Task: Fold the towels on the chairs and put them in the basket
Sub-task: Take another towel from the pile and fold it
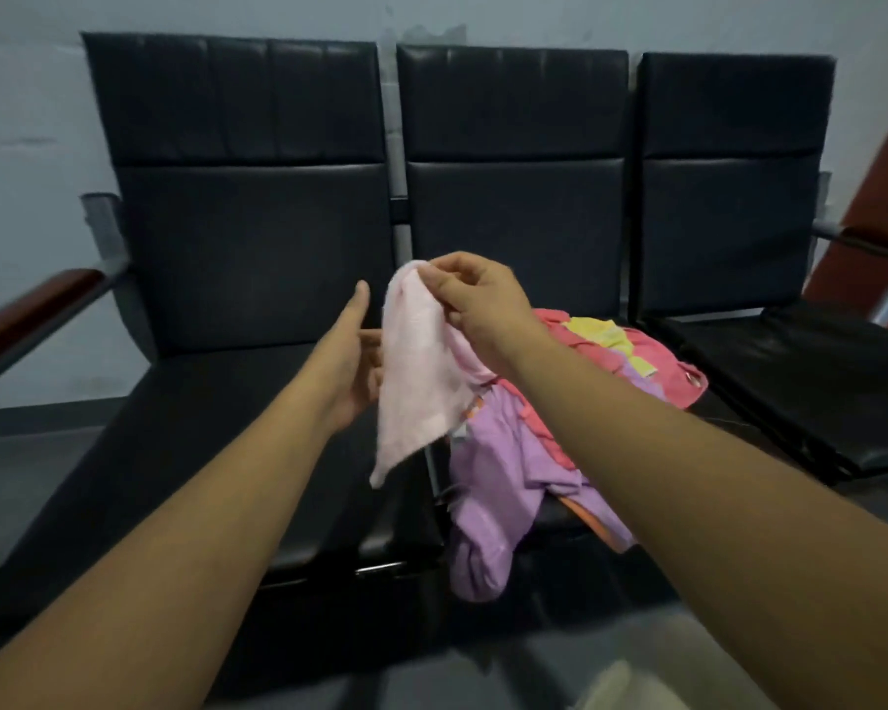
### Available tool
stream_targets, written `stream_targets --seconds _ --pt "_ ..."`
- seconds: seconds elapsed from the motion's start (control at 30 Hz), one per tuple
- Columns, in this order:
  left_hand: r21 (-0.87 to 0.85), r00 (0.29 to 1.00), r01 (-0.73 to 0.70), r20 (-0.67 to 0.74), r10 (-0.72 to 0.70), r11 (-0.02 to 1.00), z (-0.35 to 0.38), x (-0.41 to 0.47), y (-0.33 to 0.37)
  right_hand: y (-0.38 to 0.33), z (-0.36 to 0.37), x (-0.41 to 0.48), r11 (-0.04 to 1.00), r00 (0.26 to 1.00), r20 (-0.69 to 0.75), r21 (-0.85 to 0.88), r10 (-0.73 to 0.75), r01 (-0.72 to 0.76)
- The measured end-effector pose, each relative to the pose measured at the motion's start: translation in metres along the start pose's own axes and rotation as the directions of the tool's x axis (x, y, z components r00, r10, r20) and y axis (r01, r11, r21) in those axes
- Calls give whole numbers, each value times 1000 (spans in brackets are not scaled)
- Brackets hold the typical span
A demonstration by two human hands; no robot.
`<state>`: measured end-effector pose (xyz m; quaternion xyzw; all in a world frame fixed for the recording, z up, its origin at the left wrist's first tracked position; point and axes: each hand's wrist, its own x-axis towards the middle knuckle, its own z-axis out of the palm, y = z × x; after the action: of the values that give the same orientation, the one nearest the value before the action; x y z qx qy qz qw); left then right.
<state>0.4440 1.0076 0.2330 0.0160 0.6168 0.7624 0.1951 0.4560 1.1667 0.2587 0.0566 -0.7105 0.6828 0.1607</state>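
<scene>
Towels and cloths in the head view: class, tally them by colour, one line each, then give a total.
Pale pink towel, hanging from the right hand: 1
Purple cloth, on the middle seat: 1
Coral pink cloth: 1
Yellow cloth: 1
Total: 4

- Three black padded chairs in a joined row: one at left (pixel 237 238), one at centre (pixel 513 197), one at right (pixel 739 197).
- Two wooden armrests, one at the left edge (pixel 32 310) and one at the right edge (pixel 872 243).
- Two bare hands: the left hand (pixel 352 361) just left of centre, the right hand (pixel 478 299) at centre.
- One pale pink towel (pixel 416 381) hanging at centre frame.
- One lilac towel (pixel 498 484) draped over the front of the centre seat.
- One coral-pink cloth (pixel 652 361) right of centre, with yellow cloth (pixel 601 333) on it; how many separate pieces lie in that heap cannot be told.
</scene>
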Motion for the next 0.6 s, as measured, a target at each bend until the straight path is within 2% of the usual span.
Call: stream_targets --seconds 0.13,0.2,0.27,0.33,0.4,0.47,0.53,0.6 --pt "-28 1000 17 9 -16 999 -37 -28 -16 18 43 -31 984 990 72 117 124 -132" --pt "37 995 75 -65 -73 996 -54 -35 -28 43 63 -47 952 971 95 197 218 -233" --pt "147 988 121 -117 -104 982 -70 -42 -36 62 78 -58 870 921 110 302 375 -390" --pt "243 990 126 -95 -106 962 -82 -46 -43 75 84 -62 707 829 115 466 547 -532" --pt "329 991 134 -66 -119 935 -92 -45 -48 88 84 -63 573 748 141 556 649 -602" --pt "317 985 174 -78 -157 932 -100 -42 -52 96 80 -64 501 669 171 536 724 -679" --pt "304 978 207 -84 -191 930 -104 -40 -53 106 76 -63 416 552 163 496 818 -762" --pt "382 970 239 -46 -240 893 -104 -39 -53 119 72 -62 321 427 149 455 892 -831"
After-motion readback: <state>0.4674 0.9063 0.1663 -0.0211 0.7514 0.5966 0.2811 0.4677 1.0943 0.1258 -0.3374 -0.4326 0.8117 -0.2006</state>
